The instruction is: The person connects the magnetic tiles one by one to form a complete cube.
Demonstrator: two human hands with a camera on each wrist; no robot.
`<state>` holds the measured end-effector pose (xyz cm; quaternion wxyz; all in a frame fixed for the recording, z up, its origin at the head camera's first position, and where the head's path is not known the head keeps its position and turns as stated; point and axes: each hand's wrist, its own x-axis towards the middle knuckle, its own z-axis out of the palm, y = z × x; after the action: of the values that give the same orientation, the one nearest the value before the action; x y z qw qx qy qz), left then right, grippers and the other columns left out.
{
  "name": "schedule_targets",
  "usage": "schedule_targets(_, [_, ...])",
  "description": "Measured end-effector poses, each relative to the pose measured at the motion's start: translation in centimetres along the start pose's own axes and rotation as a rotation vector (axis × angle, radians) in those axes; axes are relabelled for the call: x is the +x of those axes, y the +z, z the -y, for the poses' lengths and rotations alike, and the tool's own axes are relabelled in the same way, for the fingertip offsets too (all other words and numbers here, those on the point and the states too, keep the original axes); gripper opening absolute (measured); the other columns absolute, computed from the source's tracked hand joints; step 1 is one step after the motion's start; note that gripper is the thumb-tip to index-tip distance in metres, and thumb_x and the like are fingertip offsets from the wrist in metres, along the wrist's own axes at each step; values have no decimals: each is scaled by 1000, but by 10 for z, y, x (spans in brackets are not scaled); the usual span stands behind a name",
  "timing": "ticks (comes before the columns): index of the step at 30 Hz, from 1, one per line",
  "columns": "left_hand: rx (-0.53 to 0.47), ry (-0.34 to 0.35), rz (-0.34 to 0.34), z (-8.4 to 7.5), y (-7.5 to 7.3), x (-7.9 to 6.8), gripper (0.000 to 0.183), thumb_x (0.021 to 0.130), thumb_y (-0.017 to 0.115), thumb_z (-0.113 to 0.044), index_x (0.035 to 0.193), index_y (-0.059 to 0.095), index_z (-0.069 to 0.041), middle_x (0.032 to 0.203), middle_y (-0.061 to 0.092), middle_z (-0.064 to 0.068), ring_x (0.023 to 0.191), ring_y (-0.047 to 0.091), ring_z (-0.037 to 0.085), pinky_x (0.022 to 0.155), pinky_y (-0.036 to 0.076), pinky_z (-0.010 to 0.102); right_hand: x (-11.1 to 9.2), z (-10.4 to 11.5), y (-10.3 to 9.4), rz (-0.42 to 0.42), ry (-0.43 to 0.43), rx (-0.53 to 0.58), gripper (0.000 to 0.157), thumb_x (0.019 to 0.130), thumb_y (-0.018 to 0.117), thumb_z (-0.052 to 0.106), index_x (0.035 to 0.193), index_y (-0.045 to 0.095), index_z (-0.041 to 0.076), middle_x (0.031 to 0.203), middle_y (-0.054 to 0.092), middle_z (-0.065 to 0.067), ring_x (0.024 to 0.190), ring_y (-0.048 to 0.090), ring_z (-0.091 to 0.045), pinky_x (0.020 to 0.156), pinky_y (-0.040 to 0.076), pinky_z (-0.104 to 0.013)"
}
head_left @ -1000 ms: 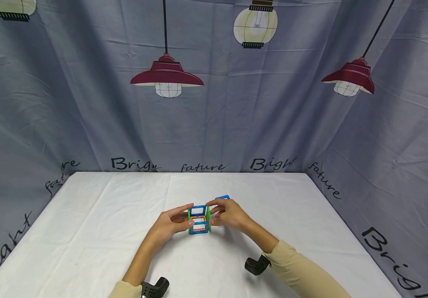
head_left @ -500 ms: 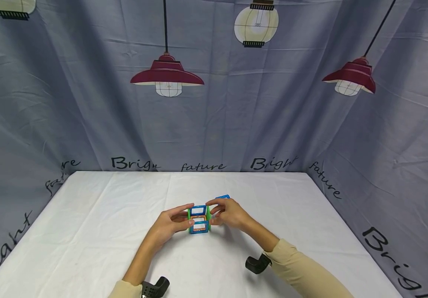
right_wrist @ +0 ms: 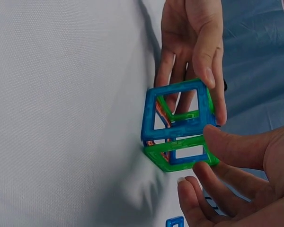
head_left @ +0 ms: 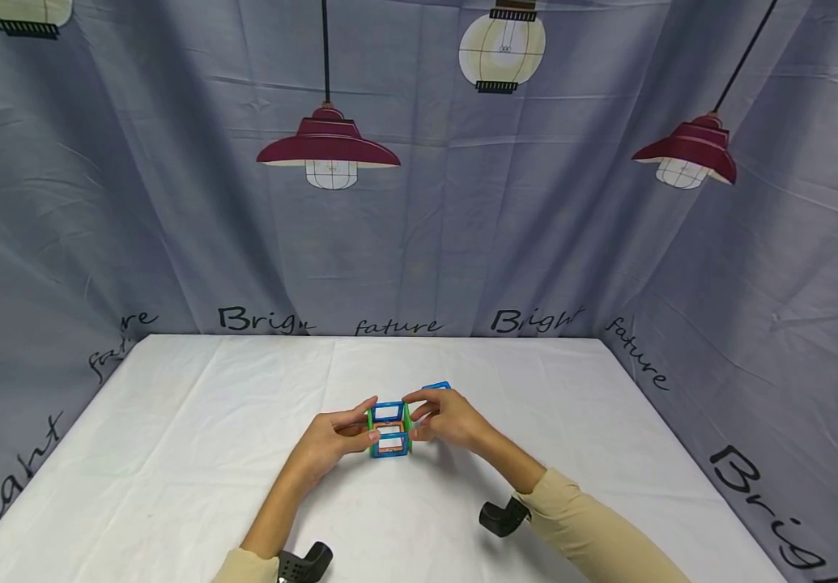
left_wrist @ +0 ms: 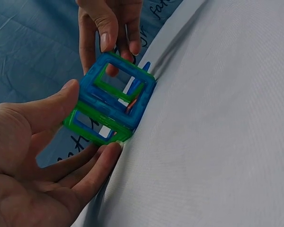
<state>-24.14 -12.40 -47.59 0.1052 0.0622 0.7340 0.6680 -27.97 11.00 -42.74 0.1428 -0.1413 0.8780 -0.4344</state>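
A small box of magnetic tiles [head_left: 389, 454] stands on the white table, with blue frames front and back, green frames at the sides and an orange one at the bottom. My left hand [head_left: 322, 445] holds its left side, thumb at the near blue tile and other fingers along the green side. From the right, my right hand [head_left: 453, 419] holds the opposite side. In the right wrist view its thumb touches a corner of the box [right_wrist: 182, 130], with the other fingers curled beside the green tile. The left wrist view shows the left hand's thumb on the blue frame's corner.
A separate blue magnetic tile [head_left: 436, 385] lies just behind the right hand, partly covered by it. White cloth covers the table [head_left: 193, 437]. A grey-blue printed curtain [head_left: 419, 243] encloses the back and sides. Black wrist cameras [head_left: 504, 518] sit on both forearms.
The left forefinger has drawn back slightly from the far left corner of the box. Otherwise the hands and the box stay in the same place.
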Motion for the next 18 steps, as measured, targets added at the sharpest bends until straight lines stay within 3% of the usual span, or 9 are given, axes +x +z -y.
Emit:
schedule_targets(11, [-41,-4,-51,1,1,3,65,87,81,-14,146,56,-9,135,62,24,114,68,25,88,58,32,0,1,-1,10,-2,16,56,77,84,4,130,67,8,104,73,-11,91,65,-19,74,54,-29])
schedule_targets(18, [-54,-20,-20,3,0,3,64,88,80,-13,147,55,-9,137,61,23,118,64,25,92,56,30,0,0,-1,8,8,15,57,77,85,4,130,68,8,104,73,-11,89,66,-16,74,55,-30])
